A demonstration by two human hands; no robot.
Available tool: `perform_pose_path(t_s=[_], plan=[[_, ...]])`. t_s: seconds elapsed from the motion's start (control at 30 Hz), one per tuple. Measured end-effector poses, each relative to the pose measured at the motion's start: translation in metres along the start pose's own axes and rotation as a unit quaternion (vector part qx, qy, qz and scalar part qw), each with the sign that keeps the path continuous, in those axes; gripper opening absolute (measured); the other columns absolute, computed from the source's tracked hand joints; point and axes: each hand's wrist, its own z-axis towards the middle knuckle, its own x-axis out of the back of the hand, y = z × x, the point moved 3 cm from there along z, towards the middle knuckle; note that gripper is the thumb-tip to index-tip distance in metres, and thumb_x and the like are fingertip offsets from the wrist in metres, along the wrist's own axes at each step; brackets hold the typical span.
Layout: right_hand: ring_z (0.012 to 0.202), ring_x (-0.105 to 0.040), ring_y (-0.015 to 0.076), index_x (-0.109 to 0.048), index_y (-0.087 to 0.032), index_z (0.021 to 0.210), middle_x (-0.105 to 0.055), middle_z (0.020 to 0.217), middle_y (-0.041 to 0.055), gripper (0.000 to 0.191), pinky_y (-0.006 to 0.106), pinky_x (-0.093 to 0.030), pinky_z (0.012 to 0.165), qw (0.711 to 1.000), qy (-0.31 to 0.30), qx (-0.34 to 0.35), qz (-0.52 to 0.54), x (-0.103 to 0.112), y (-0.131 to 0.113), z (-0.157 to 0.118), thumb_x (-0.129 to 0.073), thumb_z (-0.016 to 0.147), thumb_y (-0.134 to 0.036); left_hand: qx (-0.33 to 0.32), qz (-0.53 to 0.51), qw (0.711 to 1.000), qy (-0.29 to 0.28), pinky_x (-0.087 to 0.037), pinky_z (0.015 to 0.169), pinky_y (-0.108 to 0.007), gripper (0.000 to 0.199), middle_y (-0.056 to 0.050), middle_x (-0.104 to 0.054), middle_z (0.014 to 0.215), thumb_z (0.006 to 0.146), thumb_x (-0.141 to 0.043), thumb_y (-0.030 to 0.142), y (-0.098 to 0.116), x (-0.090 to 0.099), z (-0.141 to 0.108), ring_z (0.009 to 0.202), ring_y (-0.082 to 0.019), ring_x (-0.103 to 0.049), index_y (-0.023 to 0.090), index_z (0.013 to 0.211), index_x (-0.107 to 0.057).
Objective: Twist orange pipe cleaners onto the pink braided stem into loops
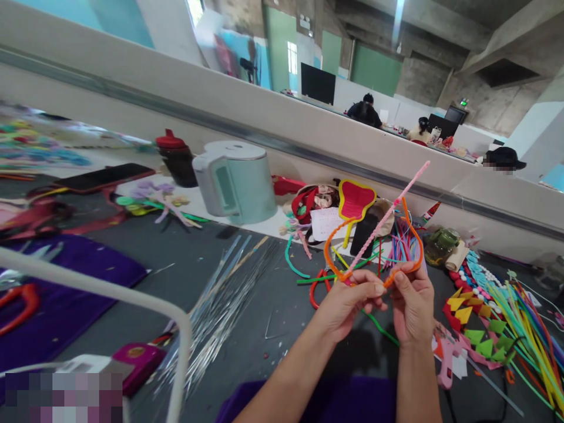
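Note:
Over the dark table, my left hand (pixel 355 298) pinches the low end of a long pink pipe cleaner (pixel 379 231) that slants up to the right. An orange pipe cleaner (pixel 327 252), bent into wide curves on both sides of the pink one, runs between my two hands. Thumb and fingers of my right hand (pixel 413 296) are closed on its right part. How the orange and pink pieces join is hidden by my left fingers. Red-handled scissors (pixel 314 292) lie just behind my left hand, partly covered. A green pipe cleaner (pixel 382 330) passes beneath my hands.
A mint-green kettle (pixel 251 185) and a dark cup with a red lid (pixel 175 158) stand along the partition. Thin metal wires (pixel 220 305) spread at left. A pink glue gun (pixel 448 355) and colourful pipe cleaners (pixel 529 329) lie at right. A white bar (pixel 181 329) crosses the lower left.

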Motion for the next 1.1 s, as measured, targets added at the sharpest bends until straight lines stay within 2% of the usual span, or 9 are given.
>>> perform_pose_path(t_s=[0.2,0.3,0.4,0.5,0.6,0.7,0.9,1.03,1.1], plan=[[0.06,-0.053,0.0087,-0.061,-0.016,0.077,-0.058,0.067,-0.0035,0.019,0.021,-0.044,0.058,0.99,0.066,0.093,-0.087,0.001,-0.001,-0.002,-0.076,0.068,-0.023,-0.018,0.032,0.999,0.011,-0.047,0.053,-0.023,0.014,0.003,-0.057,0.05,0.057,-0.074,0.02,0.001,0.001,0.0,0.04,-0.006,-0.048,0.013,0.055,-0.062],[0.056,-0.052,0.0084,-0.06,-0.015,0.075,-0.057,0.062,-0.0041,0.019,0.021,-0.043,0.055,0.975,0.098,0.139,-0.144,0.002,0.0,-0.004,-0.075,0.069,-0.026,-0.051,0.076,0.995,0.037,-0.039,0.045,-0.019,0.014,0.002,-0.057,0.05,0.058,-0.073,0.021,0.002,0.0,0.0,0.048,-0.01,-0.055,0.013,0.055,-0.062],[0.056,-0.053,0.0094,-0.06,-0.015,0.075,-0.058,0.063,-0.003,0.018,0.021,-0.044,0.055,0.954,0.13,0.181,-0.203,0.001,0.001,-0.006,-0.072,0.072,-0.028,-0.08,0.133,0.986,0.06,-0.036,0.044,-0.019,0.012,0.001,-0.056,0.05,0.061,-0.069,0.02,0.004,-0.002,-0.001,0.051,-0.012,-0.055,0.013,0.054,-0.062],[0.059,-0.056,0.0104,-0.061,-0.015,0.077,-0.059,0.066,-0.0018,0.017,0.022,-0.045,0.056,0.943,0.121,0.197,-0.24,-0.001,0.0,-0.007,-0.07,0.075,-0.029,-0.094,0.167,0.979,0.07,-0.037,0.045,-0.02,0.012,0.0,-0.057,0.051,0.063,-0.067,0.02,0.006,-0.001,0.0,0.05,-0.011,-0.053,0.013,0.054,-0.063],[0.063,-0.06,0.0126,-0.064,-0.015,0.083,-0.064,0.073,0.0007,0.016,0.024,-0.048,0.06,0.954,0.075,0.168,-0.238,-0.002,-0.001,-0.006,-0.068,0.077,-0.03,-0.092,0.154,0.981,0.068,-0.036,0.044,-0.02,0.012,0.0,-0.057,0.05,0.062,-0.066,0.021,0.006,0.003,0.001,0.049,-0.011,-0.053,0.013,0.054,-0.062],[0.066,-0.063,0.0138,-0.066,-0.016,0.087,-0.067,0.079,0.0025,0.017,0.026,-0.05,0.061,0.973,0.053,0.144,-0.171,0.001,-0.003,-0.004,-0.066,0.078,-0.03,-0.078,0.123,0.988,0.054,-0.036,0.044,-0.019,0.012,0.0,-0.058,0.05,0.06,-0.066,0.02,0.006,0.008,0.004,0.049,-0.011,-0.054,0.013,0.052,-0.061],[0.056,-0.058,0.0086,-0.065,-0.017,0.077,-0.067,0.073,0.0003,0.013,0.019,-0.044,0.048,0.996,0.062,0.068,0.001,0.009,-0.004,0.003,-0.069,0.076,-0.029,-0.015,0.063,0.997,0.038,-0.031,0.04,-0.016,0.012,0.0,-0.058,0.047,0.056,-0.07,0.02,0.004,0.011,0.006,0.047,-0.012,-0.06,0.013,0.054,-0.06],[0.053,-0.056,0.0073,-0.063,-0.016,0.072,-0.065,0.071,-0.0015,0.014,0.017,-0.043,0.044,0.996,0.072,-0.01,0.059,0.013,-0.001,0.009,-0.071,0.071,-0.028,0.007,0.033,0.999,0.035,-0.035,0.04,-0.016,0.016,0.002,-0.057,0.046,0.052,-0.074,0.02,0.004,0.011,0.008,0.041,-0.01,-0.057,0.012,0.053,-0.061],[0.053,-0.056,0.0078,-0.063,-0.016,0.071,-0.065,0.071,-0.0012,0.013,0.017,-0.043,0.044,0.995,0.074,-0.025,0.068,0.015,0.0,0.009,-0.071,0.07,-0.027,0.01,0.03,0.999,0.034,-0.035,0.039,-0.016,0.017,0.001,-0.057,0.046,0.051,-0.075,0.02,0.003,0.011,0.008,0.042,-0.01,-0.059,0.012,0.053,-0.061]])
